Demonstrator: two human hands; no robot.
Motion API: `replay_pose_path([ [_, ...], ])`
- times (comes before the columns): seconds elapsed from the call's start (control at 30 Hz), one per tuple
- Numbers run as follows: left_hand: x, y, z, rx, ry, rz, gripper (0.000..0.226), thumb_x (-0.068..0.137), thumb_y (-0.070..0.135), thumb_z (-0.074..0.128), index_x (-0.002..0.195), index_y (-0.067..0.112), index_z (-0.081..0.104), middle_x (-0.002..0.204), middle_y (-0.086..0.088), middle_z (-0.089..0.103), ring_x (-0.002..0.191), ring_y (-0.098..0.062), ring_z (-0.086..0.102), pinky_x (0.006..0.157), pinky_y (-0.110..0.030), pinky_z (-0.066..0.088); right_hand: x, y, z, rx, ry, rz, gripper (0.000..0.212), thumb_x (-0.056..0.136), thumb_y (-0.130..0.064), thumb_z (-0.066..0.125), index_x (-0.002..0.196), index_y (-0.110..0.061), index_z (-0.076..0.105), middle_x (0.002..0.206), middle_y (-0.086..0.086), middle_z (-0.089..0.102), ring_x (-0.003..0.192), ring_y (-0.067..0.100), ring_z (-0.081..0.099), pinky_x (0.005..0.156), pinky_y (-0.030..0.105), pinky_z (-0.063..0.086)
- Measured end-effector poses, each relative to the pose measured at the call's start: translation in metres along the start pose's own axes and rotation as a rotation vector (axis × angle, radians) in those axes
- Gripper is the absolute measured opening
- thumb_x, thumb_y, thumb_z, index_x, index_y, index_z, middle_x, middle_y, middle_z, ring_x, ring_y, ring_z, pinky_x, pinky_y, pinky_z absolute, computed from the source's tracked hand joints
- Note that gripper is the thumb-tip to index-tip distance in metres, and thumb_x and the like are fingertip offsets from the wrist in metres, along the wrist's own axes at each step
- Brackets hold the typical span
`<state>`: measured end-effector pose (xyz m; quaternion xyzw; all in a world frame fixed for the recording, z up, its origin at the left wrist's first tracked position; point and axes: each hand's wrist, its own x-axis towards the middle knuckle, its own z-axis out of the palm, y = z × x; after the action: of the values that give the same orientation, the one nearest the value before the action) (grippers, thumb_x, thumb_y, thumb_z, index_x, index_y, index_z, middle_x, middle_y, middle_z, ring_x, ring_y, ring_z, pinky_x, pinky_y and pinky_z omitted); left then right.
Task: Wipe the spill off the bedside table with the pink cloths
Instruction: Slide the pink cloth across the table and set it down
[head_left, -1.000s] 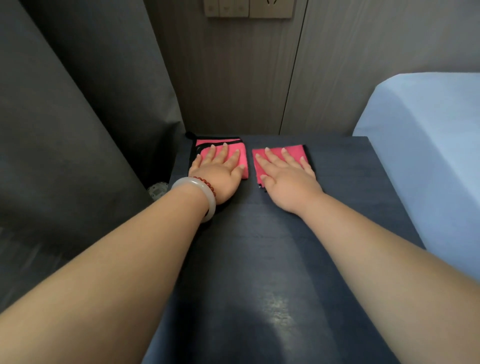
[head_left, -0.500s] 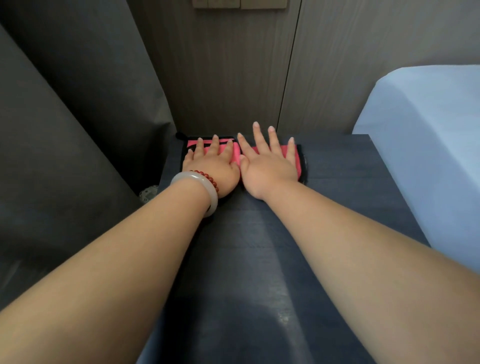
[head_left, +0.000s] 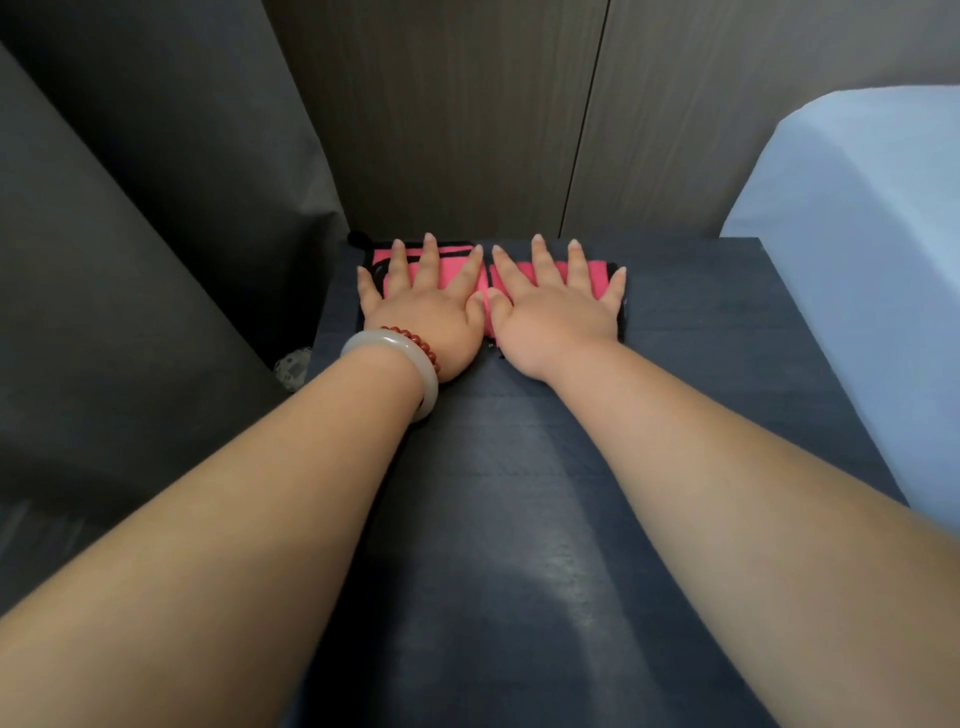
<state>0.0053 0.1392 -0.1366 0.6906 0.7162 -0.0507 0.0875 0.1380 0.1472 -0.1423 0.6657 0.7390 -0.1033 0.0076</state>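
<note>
you are pressing your left hand (head_left: 423, 317) flat on the left pink folded cloth with black trim (head_left: 454, 267) and your right hand (head_left: 556, 317) flat on the matching right pink cloth (head_left: 555, 273). the fingers are spread and straight and the thumbs are almost meeting. both cloths are lying side by side at the far edge of the dark blue-grey wood-grain bedside table (head_left: 519, 493), close to the wall. judgement: the fabric is looking thin, light and limp, so it is likely bunching if driven by fingertips alone. keep the whole palm bearing down near each cloth's middle. the smooth top is probably letting them slide easily. a pale sheen (head_left: 563, 571) is showing nearer you; wet or only glare, cannot tell.
</note>
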Motion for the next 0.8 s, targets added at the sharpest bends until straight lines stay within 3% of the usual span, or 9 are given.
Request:
replay_pose_path([
  [0.27, 0.006, -0.004, -0.014, 0.033, -0.094, 0.031, 0.056, 0.098, 0.051, 0.017, 0.15, 0.049, -0.006, 0.162, -0.002, -0.016, 0.146, -0.034, -0.018, 0.113, -0.063, -0.011, -0.001, 0.0, 0.001, -0.018, 0.028, -0.016, 0.055, 0.096, -0.056, 0.009, 0.15, -0.05, -0.004, 0.163, -0.007, -0.01, 0.148, 0.029, -0.016, 0.11, 0.067, -0.011],
  [0.4, 0.0, 0.003, -0.005, 0.03, -0.007, 0.002, 0.056, 0.098, 0.052, 0.012, 0.15, 0.047, -0.007, 0.162, -0.003, -0.015, 0.146, -0.035, -0.018, 0.113, -0.061, -0.014, -0.001, 0.0, 0.004, -0.018, 0.056, -0.027, 0.056, 0.096, -0.057, 0.007, 0.15, -0.049, -0.002, 0.164, -0.006, -0.009, 0.148, 0.03, -0.018, 0.111, 0.065, -0.012],
  [0.5, 0.0, 0.003, -0.003, 0.005, -0.031, -0.006, 0.057, 0.097, 0.055, 0.011, 0.15, 0.047, -0.01, 0.162, -0.002, -0.017, 0.146, -0.035, -0.019, 0.113, -0.062, -0.012, -0.003, 0.0, 0.002, -0.016, 0.072, -0.035, 0.056, 0.096, -0.056, 0.008, 0.151, -0.047, 0.0, 0.164, -0.005, -0.008, 0.148, 0.029, -0.018, 0.113, 0.063, -0.012],
  [0.8, 0.001, 0.004, -0.002, 0.019, -0.039, -0.017, 0.057, 0.097, 0.055, 0.011, 0.15, 0.047, -0.009, 0.162, -0.002, -0.016, 0.146, -0.034, -0.017, 0.114, -0.061, -0.009, -0.011, 0.0, 0.001, 0.166, 0.194, -0.062, 0.055, 0.098, -0.048, 0.025, 0.15, -0.033, 0.032, 0.161, -0.003, 0.024, 0.15, 0.02, 0.007, 0.119, 0.052, -0.004],
])
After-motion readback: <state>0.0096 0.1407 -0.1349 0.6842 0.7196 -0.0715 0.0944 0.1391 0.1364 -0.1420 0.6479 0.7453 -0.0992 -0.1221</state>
